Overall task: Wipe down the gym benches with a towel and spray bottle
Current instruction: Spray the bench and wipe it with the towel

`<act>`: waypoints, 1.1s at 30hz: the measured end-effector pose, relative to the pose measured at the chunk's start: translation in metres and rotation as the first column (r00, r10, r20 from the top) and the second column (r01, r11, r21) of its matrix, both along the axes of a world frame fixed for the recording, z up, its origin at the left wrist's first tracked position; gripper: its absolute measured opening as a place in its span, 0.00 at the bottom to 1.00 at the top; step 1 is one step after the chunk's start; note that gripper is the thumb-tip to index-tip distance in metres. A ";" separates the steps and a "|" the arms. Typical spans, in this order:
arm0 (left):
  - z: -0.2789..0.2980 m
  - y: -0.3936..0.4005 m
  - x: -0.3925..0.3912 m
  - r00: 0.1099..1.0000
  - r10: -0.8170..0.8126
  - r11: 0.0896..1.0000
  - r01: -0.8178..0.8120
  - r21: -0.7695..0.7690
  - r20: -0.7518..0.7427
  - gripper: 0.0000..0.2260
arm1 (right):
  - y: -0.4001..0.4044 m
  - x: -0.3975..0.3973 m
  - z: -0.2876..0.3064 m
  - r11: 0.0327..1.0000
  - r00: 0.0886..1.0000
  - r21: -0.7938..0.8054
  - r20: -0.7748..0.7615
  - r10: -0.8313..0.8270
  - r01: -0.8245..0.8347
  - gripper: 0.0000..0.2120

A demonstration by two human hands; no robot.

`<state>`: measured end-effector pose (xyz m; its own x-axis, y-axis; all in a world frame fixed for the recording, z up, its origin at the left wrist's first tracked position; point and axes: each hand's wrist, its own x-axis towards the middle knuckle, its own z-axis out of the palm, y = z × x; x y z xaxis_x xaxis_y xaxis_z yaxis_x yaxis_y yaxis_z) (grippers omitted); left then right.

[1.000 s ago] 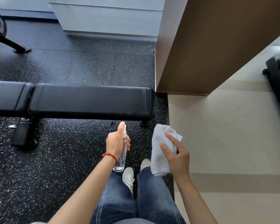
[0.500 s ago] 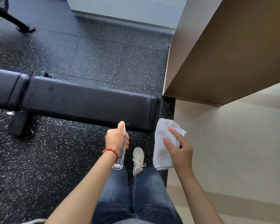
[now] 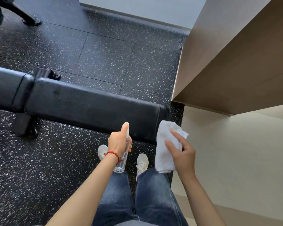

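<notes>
A black padded gym bench (image 3: 88, 105) runs across the view from the left edge to just in front of my feet. My left hand (image 3: 118, 142), with a red bead bracelet on the wrist, grips a clear spray bottle (image 3: 122, 162) upright, thumb resting on its white nozzle top, right at the bench's near edge. My right hand (image 3: 183, 155) holds a folded white towel (image 3: 165, 144) beside the bench's right end, slightly above the floor.
A brown wall corner (image 3: 227, 62) juts in at the right, close to the bench's end. Speckled black rubber flooring (image 3: 39, 168) meets a beige floor (image 3: 235, 160) on the right. The bench's base (image 3: 23, 126) stands at left. Other black equipment (image 3: 28, 20) sits at top left.
I have stepped closer to the bench, which now lies nearer my feet and slants in the view. Both hands keep the same hold on bottle and towel.
</notes>
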<state>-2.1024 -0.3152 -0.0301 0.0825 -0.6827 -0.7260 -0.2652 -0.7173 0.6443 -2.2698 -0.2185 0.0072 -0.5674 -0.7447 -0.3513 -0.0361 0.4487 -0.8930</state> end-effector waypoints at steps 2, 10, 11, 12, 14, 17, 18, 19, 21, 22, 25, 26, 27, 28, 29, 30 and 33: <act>0.001 -0.011 0.008 1.000 -0.003 1.000 0.003 -0.007 0.012 0.29 | -0.013 0.005 -0.001 1.000 1.000 0.003 -0.016 -0.003 0.003 0.18; 0.000 -0.063 0.075 0.995 0.081 0.997 -0.081 0.005 0.059 0.24 | -0.060 0.059 -0.005 1.000 0.999 0.024 -0.028 -0.019 0.020 0.17; -0.002 -0.069 0.087 0.994 0.088 0.996 -0.089 0.001 0.069 0.26 | -0.065 0.068 -0.006 0.999 0.999 0.030 -0.032 -0.014 0.015 0.17; -0.003 -0.075 0.099 0.993 0.096 0.995 -0.097 -0.001 0.073 0.27 | -0.071 0.079 -0.006 0.999 0.999 0.034 -0.034 -0.007 0.008 0.17; -0.005 -0.087 0.125 0.991 0.102 0.995 -0.103 0.002 0.082 0.29 | -0.083 0.101 -0.008 0.999 0.999 0.039 -0.034 0.012 -0.011 0.17; -0.006 -0.104 0.159 0.990 0.116 0.993 -0.117 0.009 0.086 0.27 | -0.104 0.136 -0.011 0.999 0.999 0.039 -0.014 0.039 -0.038 0.18; -0.006 -0.109 0.170 0.988 0.129 0.991 -0.130 0.008 0.084 0.25 | -0.111 0.147 -0.011 0.998 0.999 0.037 -0.009 0.048 -0.048 0.18; -0.006 -0.114 0.180 0.985 0.149 0.989 -0.150 0.006 0.083 0.24 | -0.119 0.158 -0.012 0.998 0.999 0.034 0.001 0.053 -0.053 0.18; -0.007 -0.122 0.202 0.980 0.177 0.984 -0.178 -0.001 0.087 0.23 | -0.132 0.179 -0.012 0.998 0.998 0.019 0.024 0.054 -0.054 0.18; -0.008 -0.126 0.212 0.979 0.184 0.983 -0.184 -0.003 0.090 0.23 | -0.138 0.188 -0.012 0.998 0.998 0.012 0.025 0.059 -0.059 0.18; -0.010 -0.136 0.241 0.974 0.200 0.980 -0.200 -0.013 0.105 0.25 | -0.155 0.211 -0.014 0.997 0.997 0.003 0.014 0.082 -0.082 0.18; -0.010 -0.139 0.249 0.974 0.192 0.981 -0.191 -0.018 0.121 0.26 | -0.160 0.216 -0.015 0.996 0.996 0.003 0.011 0.085 -0.085 0.17; -0.011 -0.142 0.257 0.973 0.184 0.983 -0.182 -0.026 0.137 0.28 | -0.164 0.221 -0.015 0.996 0.996 0.004 0.008 0.090 -0.090 0.17; -0.011 -0.145 0.264 0.972 0.184 0.983 -0.181 -0.033 0.146 0.28 | -0.169 0.225 -0.016 0.995 0.995 0.007 0.008 0.099 -0.099 0.17; -0.010 -0.148 0.270 0.969 0.198 0.980 -0.194 -0.039 0.146 0.28 | -0.174 0.229 -0.017 0.994 0.994 0.012 0.011 0.109 -0.109 0.17; -0.010 -0.151 0.275 0.966 0.216 0.976 -0.213 -0.042 0.140 0.28 | -0.179 0.233 -0.017 0.993 0.993 0.015 0.015 0.118 -0.118 0.17; -0.008 -0.163 0.285 0.949 0.291 0.956 -0.287 -0.054 0.117 0.24 | -0.196 0.243 -0.018 0.990 0.990 0.012 0.027 0.140 -0.140 0.17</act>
<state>-1.8176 -0.4787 -0.0382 0.3668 -0.6421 -0.6732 -0.1281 -0.7516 0.6471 -2.0264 -0.4143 -0.0109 -0.4484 -0.8110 -0.3757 -0.0761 0.4535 -0.8880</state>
